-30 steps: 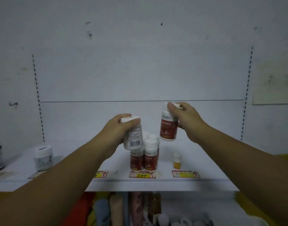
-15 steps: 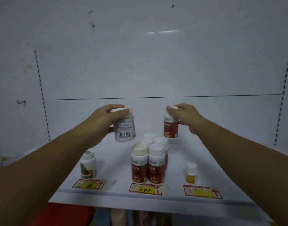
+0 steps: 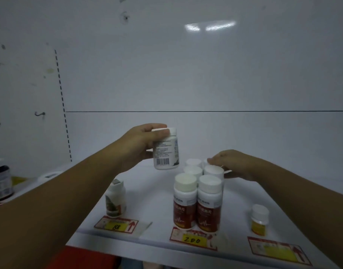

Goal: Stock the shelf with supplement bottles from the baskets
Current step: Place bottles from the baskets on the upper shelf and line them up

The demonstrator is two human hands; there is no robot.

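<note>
Supplement bottles with red labels [image 3: 197, 206] stand upright in a tight two-wide cluster mid-shelf, white caps up, the front pair just behind the price tag marked 200 [image 3: 192, 239].

The left hand [image 3: 141, 144] grips a white bottle [image 3: 166, 152] up by its cap, fingers and thumb curled round it. The barcode side faces the camera (label text too blurred to read). This bottle is roughly upright, in the air above the shelf [image 3: 153, 191], left of the cluster and touching nothing else.

The right hand [image 3: 236, 164] is at the back right of the cluster, with fingers curled over the top of the rear-right bottle [image 3: 205, 162] and the thumb low on its near side. Only a sliver of that cap shows, so I cannot tell whether its base is on the shelf.

A bottle with a green-and-orange label [image 3: 116, 200] stands further left, partly behind the left forearm, just behind the price tag marked 88 [image 3: 116, 225]. A small yellow bottle [image 3: 260, 220] stands alone on the right, well apart from the cluster and behind a third price tag [image 3: 277, 251]. A dark jar [image 3: 1, 183] sits at the far left edge. The white back panel [image 3: 186, 74] rises behind it all.
</note>
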